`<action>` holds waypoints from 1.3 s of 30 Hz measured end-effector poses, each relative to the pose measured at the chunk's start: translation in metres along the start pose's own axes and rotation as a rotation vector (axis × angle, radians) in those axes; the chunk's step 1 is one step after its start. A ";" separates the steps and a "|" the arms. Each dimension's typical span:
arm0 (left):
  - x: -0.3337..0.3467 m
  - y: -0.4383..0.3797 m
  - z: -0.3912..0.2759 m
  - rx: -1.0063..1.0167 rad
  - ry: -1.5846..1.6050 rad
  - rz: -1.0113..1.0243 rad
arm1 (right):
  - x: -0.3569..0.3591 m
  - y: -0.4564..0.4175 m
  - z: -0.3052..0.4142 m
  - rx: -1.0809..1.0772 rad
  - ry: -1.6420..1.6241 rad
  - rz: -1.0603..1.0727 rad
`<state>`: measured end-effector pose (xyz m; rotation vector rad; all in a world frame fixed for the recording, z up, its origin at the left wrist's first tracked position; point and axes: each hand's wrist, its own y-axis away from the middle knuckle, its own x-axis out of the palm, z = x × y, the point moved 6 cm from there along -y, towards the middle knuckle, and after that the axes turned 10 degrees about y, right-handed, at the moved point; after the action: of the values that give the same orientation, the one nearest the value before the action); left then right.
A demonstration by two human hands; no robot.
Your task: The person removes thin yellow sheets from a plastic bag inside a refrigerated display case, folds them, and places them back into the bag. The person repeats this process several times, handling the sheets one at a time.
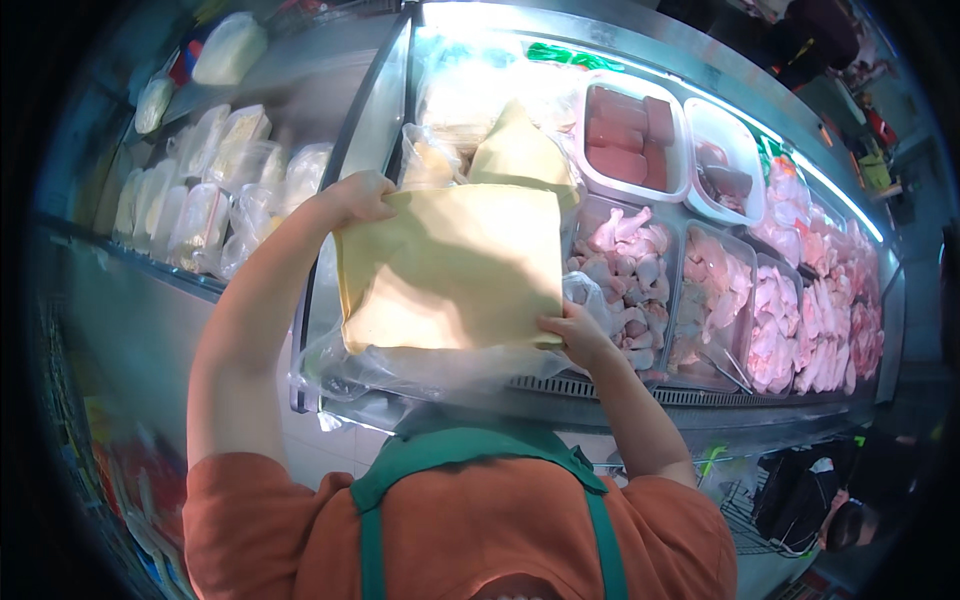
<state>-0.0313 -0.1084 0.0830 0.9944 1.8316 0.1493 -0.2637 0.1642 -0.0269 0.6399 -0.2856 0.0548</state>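
A broad, pale yellow folded sheet, perhaps tofu skin, spans the space between my two hands. My left hand grips its upper left corner. At its lower right corner, my right hand pinches the edge, thumb on top. Beneath the sheet's near edge lies a clear plastic bag, spread along the front of the lit display case. Just behind the sheet, another yellow folded sheet rests beside a small bagged yellow item.
Tubs of dark red blocks and dark meat stand behind trays of raw chicken pieces. Metal tongs lie on one tray. Bagged packs fill the case at left. A person is at lower right.
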 end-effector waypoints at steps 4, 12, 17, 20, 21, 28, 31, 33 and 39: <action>0.010 -0.021 0.000 -0.009 -0.139 -0.153 | -0.015 0.011 -0.034 -0.006 -0.111 0.018; 0.142 -0.036 0.100 -0.243 0.326 -0.507 | -0.049 -0.021 -0.151 0.210 -0.050 -0.257; 0.163 0.006 0.065 0.020 0.069 -0.612 | -0.056 -0.012 -0.160 0.249 -0.018 -0.263; 0.221 0.028 0.033 0.574 -0.132 -0.398 | -0.059 -0.011 -0.165 0.291 -0.015 -0.283; 0.241 0.028 0.042 0.485 -0.139 -0.214 | -0.062 -0.010 -0.168 0.305 -0.024 -0.295; 0.246 0.050 0.157 -0.096 -0.399 0.185 | -0.070 -0.013 -0.183 0.260 0.126 -0.297; 0.245 0.050 0.154 -0.081 -0.302 0.099 | -0.076 -0.014 -0.191 0.262 0.279 -0.294; 0.246 0.041 0.124 -0.047 -0.186 -0.046 | -0.083 -0.019 -0.199 0.259 0.354 -0.289; 0.321 0.068 0.058 0.408 -0.084 0.652 | -0.092 -0.013 -0.189 0.346 0.573 -0.297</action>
<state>0.0038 0.1372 -0.1392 1.8382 1.4275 0.1249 -0.3036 0.2696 -0.2046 0.9722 0.3818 0.0004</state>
